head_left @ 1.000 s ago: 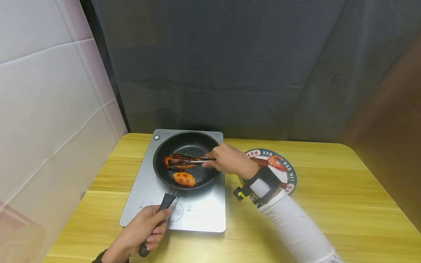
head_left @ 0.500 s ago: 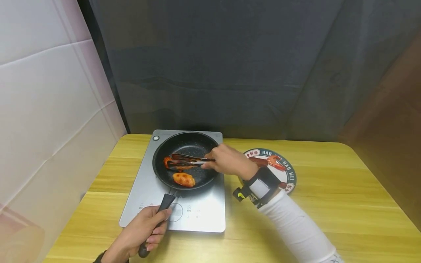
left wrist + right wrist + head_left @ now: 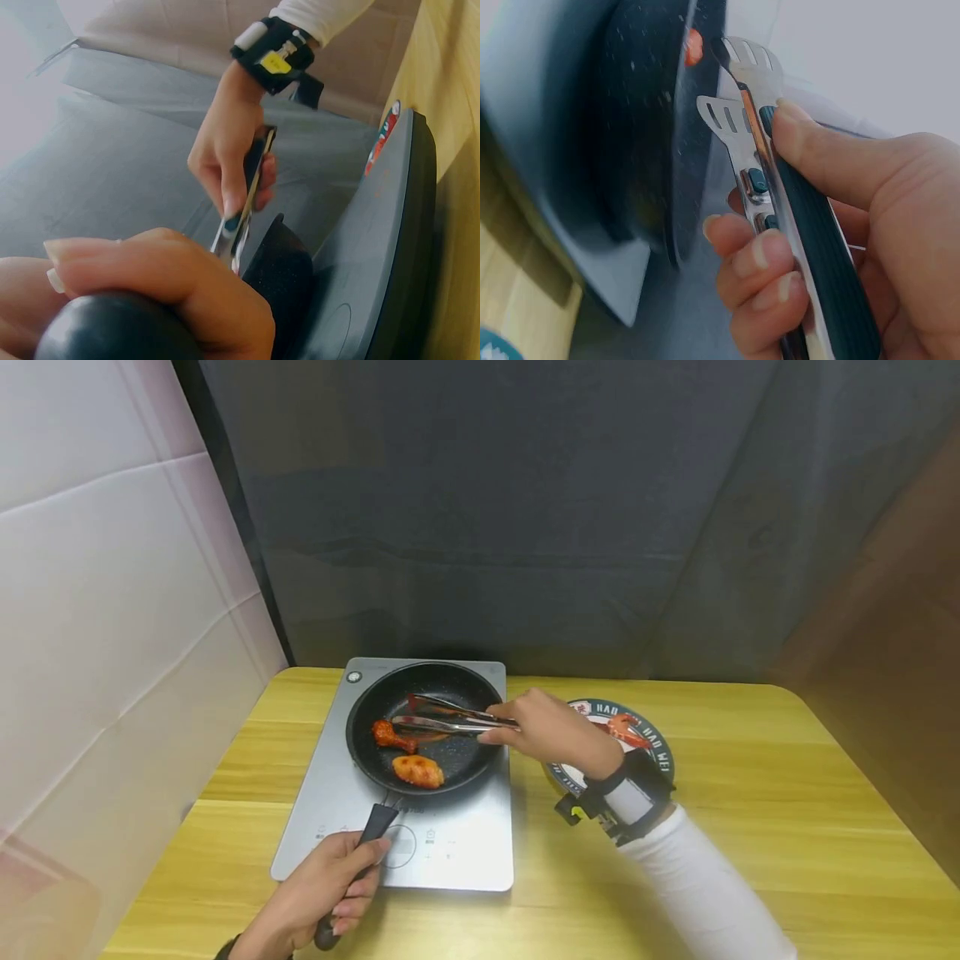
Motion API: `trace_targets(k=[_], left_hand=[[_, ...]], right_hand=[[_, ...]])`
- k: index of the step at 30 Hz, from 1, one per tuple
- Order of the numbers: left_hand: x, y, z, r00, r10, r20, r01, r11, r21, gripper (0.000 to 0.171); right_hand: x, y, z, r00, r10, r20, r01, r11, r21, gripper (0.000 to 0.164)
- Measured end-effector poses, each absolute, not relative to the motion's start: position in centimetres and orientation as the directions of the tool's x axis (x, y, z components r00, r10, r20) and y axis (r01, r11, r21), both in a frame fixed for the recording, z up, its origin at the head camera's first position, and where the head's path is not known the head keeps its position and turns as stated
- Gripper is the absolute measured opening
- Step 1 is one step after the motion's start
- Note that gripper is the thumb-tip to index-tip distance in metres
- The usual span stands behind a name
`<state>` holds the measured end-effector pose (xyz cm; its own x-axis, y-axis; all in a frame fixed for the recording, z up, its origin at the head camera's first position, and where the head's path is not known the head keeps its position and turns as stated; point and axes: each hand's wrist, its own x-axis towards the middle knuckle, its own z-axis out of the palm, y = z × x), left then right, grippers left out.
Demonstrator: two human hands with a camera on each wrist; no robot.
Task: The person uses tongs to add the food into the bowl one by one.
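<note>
My left hand (image 3: 330,881) grips the black handle (image 3: 380,820) of a frying pan (image 3: 450,681) that sits on a cooktop. In the pan lie a red-brown chicken drumstick (image 3: 392,735) and, nearer the handle, a golden chicken wing (image 3: 418,772). Over the pan's right side my right hand (image 3: 551,731) holds metal food tongs (image 3: 457,727) between thumb and fingers. The right wrist view shows the slotted tips of the tongs (image 3: 817,277) spread apart with nothing between them, above the pan. Left of the tongs' tips, the drumstick lies free on the pan floor.
Under the pan is a silver induction cooktop (image 3: 480,852). To its right stands a round plate (image 3: 663,752) with lettered rim, partly hidden by my right wrist; a red claw-shaped piece (image 3: 628,731) lies on it. A dark curtain (image 3: 487,527) hangs behind the wooden table (image 3: 787,802).
The tongs have come off the drumstick, spread apart and moved up and right with my right hand. The drumstick now lies uncovered in the pan. My left hand keeps its grip.
</note>
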<state>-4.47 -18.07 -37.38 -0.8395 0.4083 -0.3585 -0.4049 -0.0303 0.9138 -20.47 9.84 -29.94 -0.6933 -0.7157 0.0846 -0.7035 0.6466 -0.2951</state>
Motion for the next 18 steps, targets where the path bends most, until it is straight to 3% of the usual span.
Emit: trace_targets(k=[5,11,18], left_hand=[[-4.5,-18.1,-37.5,-0.838,0.404,-0.367,-0.412,-0.027,0.911,0.033],[-4.4,-18.4,-37.4,-0.843,0.400,-0.361,-0.405,-0.028,0.914,0.033],[-4.2,-18.6,-37.5,-0.838,0.404,-0.367,-0.416,-0.037,0.909,0.034]], right_hand=[[-19.9,12.9,-29.7,-0.732,-0.660,0.169,-0.675,0.669,-0.309,0.043],[-19.8,16.0,-29.9,-0.725,-0.631,0.277,-0.689,0.676,-0.262,0.036],[-19.5,18.9,-30.2,-0.777,-0.570,0.267,-0.628,0.733,-0.260,0.038]])
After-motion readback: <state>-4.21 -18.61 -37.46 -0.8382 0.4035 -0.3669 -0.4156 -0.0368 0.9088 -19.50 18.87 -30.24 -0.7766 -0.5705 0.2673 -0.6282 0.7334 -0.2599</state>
